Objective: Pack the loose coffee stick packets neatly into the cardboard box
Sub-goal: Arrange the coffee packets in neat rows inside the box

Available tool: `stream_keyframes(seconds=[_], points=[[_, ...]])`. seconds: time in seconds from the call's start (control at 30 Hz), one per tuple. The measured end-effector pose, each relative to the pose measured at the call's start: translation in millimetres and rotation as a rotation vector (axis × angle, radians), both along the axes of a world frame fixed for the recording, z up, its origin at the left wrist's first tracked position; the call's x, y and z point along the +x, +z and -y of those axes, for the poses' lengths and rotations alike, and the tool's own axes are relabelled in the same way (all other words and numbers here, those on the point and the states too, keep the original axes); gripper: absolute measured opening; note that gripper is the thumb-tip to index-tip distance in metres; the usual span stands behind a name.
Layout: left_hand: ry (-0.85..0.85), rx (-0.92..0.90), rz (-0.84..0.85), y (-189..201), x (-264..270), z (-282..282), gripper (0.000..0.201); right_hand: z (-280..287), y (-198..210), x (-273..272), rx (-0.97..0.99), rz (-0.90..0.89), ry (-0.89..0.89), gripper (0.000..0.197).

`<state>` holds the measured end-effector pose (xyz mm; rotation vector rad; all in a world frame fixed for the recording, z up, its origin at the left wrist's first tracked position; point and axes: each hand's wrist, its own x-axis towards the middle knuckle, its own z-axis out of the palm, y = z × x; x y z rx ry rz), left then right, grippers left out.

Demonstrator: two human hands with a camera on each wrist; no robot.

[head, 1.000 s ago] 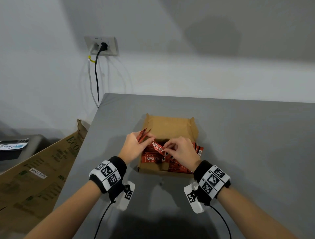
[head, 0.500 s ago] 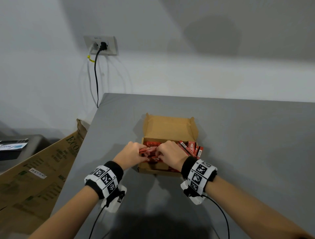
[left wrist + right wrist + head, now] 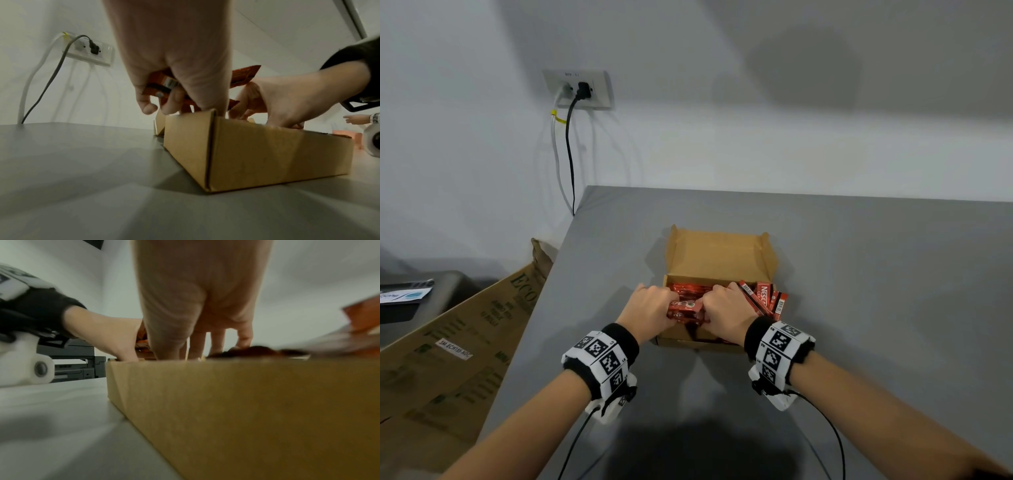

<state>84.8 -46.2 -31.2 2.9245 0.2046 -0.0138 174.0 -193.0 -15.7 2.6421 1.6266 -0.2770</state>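
White letters "NESC" stand on a red coffee stick packet (image 3: 764, 297) leaning at the right end of the cardboard box (image 3: 719, 255); the packet (image 3: 686, 306) between the two hands shows only "FE"; the large flattened carton (image 3: 465, 342) left of the tabletop bears "ECO" and a white sticker, partly legible as "SM ECH".

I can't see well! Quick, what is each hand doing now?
Left hand: grips a bundle of coffee packets.
Right hand: fingers curled on the same bundle, over the cardboard box.
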Motion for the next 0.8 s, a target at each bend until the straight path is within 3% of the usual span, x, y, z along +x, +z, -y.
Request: stream_keyframes(seconds=[0.33, 0.47, 0.67, 0.8], points=[[0.028, -0.128, 0.062, -6.8, 1.9, -0.7, 0.021, -3.3, 0.3, 1.9, 0.03, 0.05, -0.043, 0.023], [0.009, -0.12, 0.048, -7.6, 2.7, -1.5, 0.018, -2.4, -1.0, 3.3, 0.081, 0.03, -0.063, 0.034], [0.003, -0.117, 0.098, -7.7, 2.6, -1.7, 0.021, -2.3, -1.0, 5.5, 0.08, 0.013, -0.073, 0.028], [0.009, -0.127, 0.157, -10.2, -0.4, -1.9, 0.029, -2.3, -1.4, 7.5, 0.1, -0.008, -0.092, 0.037]])
